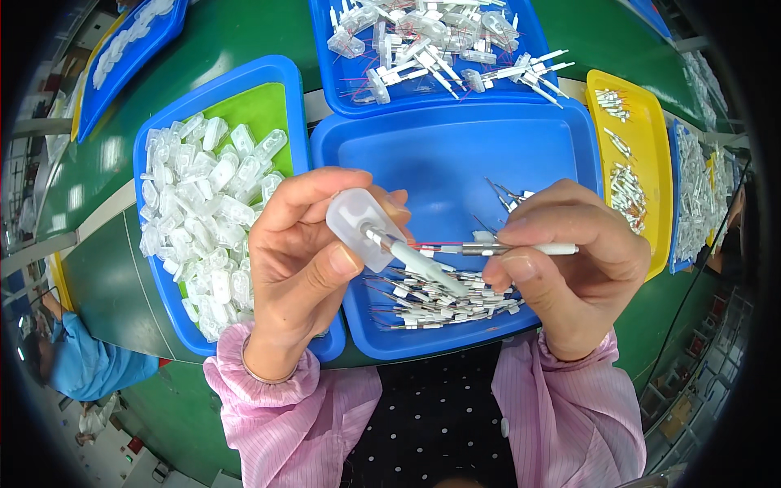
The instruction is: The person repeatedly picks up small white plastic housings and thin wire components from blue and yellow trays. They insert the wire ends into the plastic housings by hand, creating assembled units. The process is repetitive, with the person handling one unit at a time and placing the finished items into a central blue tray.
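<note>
My left hand [305, 260] holds a small translucent white plastic cap [364, 226] between thumb and fingers, with a thin white-and-metal probe [415, 259] poking into its underside. My right hand [569, 260] pinches another slim probe [521, 249] with a white tip and fine red wires, held level and pointing toward the cap. Both hands hover over the middle blue tray [455, 146], where a heap of the same wired probes [443, 301] lies at the near side.
A blue tray [163, 276] with a green liner at the left holds several translucent caps [203, 220]. A blue tray [342, 93] at the back holds assembled pieces. A yellow tray [651, 163] with small parts sits at the right. A person in blue is at the lower left.
</note>
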A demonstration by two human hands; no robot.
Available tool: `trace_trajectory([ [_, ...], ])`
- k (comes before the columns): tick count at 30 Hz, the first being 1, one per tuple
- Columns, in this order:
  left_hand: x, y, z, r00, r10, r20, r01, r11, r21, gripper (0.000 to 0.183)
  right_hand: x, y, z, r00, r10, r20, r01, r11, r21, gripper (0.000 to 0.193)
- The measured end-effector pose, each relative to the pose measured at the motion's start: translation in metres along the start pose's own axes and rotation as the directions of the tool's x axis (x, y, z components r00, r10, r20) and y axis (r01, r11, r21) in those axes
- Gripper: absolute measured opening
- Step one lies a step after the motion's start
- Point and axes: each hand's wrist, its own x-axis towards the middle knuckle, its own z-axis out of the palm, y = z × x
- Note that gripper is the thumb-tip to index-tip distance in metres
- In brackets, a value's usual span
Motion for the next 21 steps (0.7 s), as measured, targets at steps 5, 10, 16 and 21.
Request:
trace_trajectory([
  [5, 0.0, -0.005, -0.009, 0.986, 0.124, 0.108, -0.119, 0.992, -0.051, 0.043, 0.004, -0.01, -0.007, 0.954, -0.228, 0.194, 0.276, 0.921, -0.274, 0.019],
  [10, 0.0, -0.006, -0.01, 0.974, 0.16, 0.163, -0.166, 0.986, 0.025, 0.043, -0.006, -0.013, 0.002, 0.943, -0.267, 0.199, 0.319, 0.898, -0.304, 0.024],
  [16, -0.002, -0.007, -0.002, 0.985, 0.13, 0.11, -0.121, 0.989, -0.088, 0.042, 0.0, 0.007, 0.012, 0.992, -0.042, 0.118, 0.037, 0.998, 0.041, 0.023],
  [21, -0.002, -0.007, -0.007, 0.996, 0.032, 0.08, -0.026, 0.997, -0.079, 0.039, 0.001, 0.017, 0.018, 0.99, 0.065, 0.124, -0.094, 0.965, 0.245, 0.017],
])
